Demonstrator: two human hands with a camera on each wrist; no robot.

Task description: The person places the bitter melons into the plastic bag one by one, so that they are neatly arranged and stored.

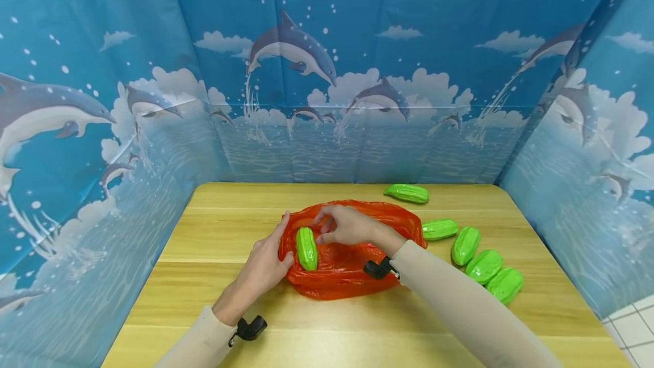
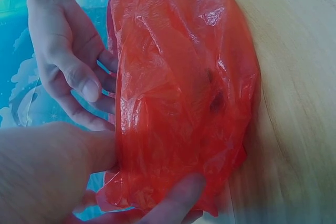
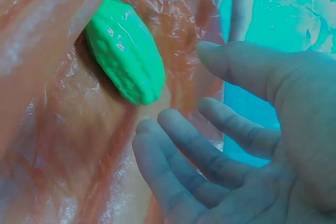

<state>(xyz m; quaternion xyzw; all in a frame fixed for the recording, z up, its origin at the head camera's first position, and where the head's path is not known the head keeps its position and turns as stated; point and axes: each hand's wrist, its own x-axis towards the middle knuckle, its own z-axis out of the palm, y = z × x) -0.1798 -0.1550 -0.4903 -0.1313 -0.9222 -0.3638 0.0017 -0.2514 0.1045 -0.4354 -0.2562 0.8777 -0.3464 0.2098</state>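
A glossy green bitter melon (image 1: 306, 249) with a bumpy, ridged skin lies inside a red plastic bag (image 1: 332, 291), toward its left end. The right wrist view shows the same bitter melon (image 3: 126, 51) against the thin plastic. My left hand (image 1: 265, 263) grips the bag's left rim, with fingers on both sides of the plastic. Over the bag's mouth is my right hand (image 1: 344, 225), its fingers loosely bent and apart from the melon, holding nothing. In the left wrist view the right hand (image 2: 68, 56) appears behind the bag wall.
Several more green bitter melons lie right of the bag, one of them (image 1: 484, 267) mid-row, another (image 1: 407, 193) by the back edge. All rest on a wooden table (image 1: 214, 203). A blue dolphin-print curtain (image 1: 357, 146) surrounds the table's back and sides.
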